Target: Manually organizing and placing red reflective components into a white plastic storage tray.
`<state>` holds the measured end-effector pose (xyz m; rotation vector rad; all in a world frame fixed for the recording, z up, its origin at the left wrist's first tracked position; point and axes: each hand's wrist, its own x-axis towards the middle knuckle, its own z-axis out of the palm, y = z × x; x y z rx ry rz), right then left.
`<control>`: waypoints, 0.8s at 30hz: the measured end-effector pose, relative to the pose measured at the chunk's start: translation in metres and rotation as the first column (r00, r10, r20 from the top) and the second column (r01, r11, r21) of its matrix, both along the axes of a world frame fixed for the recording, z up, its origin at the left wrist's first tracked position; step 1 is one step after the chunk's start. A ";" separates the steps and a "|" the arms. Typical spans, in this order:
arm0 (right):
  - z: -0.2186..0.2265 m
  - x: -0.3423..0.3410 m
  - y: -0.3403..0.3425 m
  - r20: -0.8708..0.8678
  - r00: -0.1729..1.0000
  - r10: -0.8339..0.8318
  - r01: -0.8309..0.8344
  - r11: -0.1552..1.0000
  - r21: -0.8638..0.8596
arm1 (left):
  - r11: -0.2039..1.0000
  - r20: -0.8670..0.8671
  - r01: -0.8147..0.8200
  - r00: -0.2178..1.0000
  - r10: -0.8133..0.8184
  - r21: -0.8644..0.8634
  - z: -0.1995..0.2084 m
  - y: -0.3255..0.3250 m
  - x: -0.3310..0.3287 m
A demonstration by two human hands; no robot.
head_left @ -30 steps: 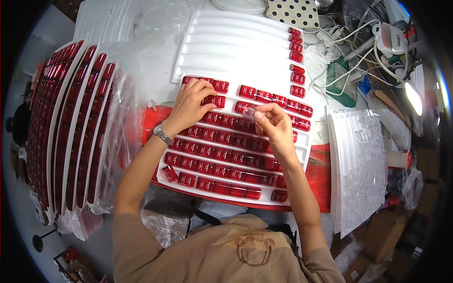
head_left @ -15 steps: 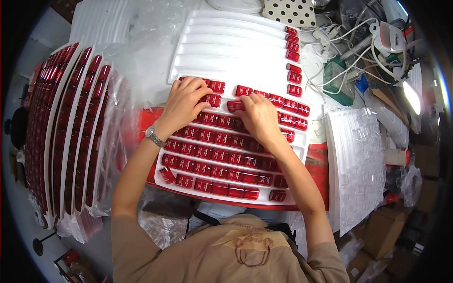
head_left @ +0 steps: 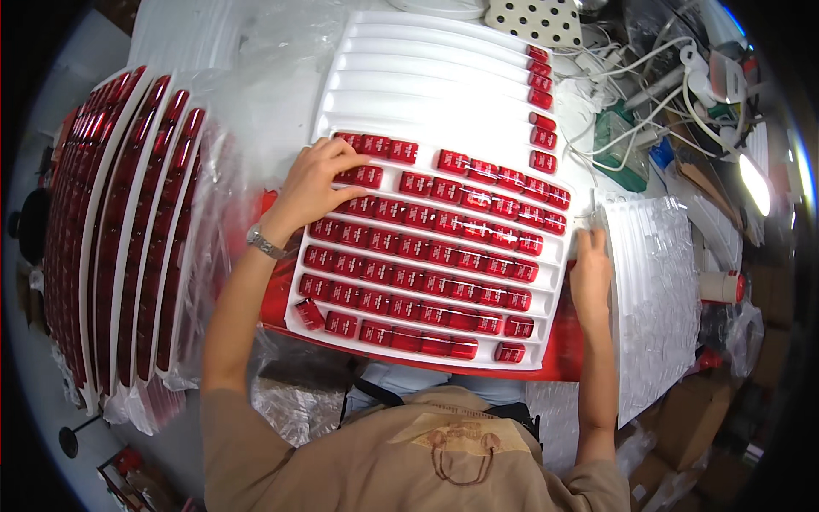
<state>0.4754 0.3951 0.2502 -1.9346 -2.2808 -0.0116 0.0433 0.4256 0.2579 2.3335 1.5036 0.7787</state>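
A white grooved tray (head_left: 409, 355) holds several rows of small glossy red cylinders (head_left: 444, 224) with pale print. My left hand (head_left: 309, 189) is over the tray's left side. Its fingers and thumb close around the left end of the second row from the top, on a red cylinder (head_left: 365, 177) partly hidden by them. Just right of the tray, my right hand (head_left: 590, 277) is apart from the cylinders, with its fingers stretched forward and nothing visible in them. One cylinder (head_left: 309, 314) lies tilted at the lower left corner.
Behind stands another white tray (head_left: 384, 53) with red cylinders only along its right end. Filled trays (head_left: 128, 230) stand on edge in plastic at the left. Stacked clear-and-white trays (head_left: 653, 290) stand at the right, below tangled white cables (head_left: 657, 128).
My right hand has let go of a cylinder, now lying in the second row, and moved right, off the tray. My left hand has shifted slightly left. The trays sit slightly differently in view.
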 end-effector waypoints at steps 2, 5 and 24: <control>-0.003 0.004 0.006 -0.037 0.998 0.052 -0.045 0.986 0.159 | 1.000 -0.078 -0.016 0.997 0.017 0.008 -0.002 -0.005 -0.002; 0.020 -0.017 0.008 -0.405 0.914 -0.013 0.072 0.989 0.132 | 0.997 -0.217 -0.036 0.976 0.022 -0.062 0.006 -0.008 0.000; 0.059 -0.095 0.025 -0.448 0.851 0.273 -0.152 0.946 0.287 | 0.998 -0.066 -0.034 0.997 0.037 0.049 0.022 -0.013 0.019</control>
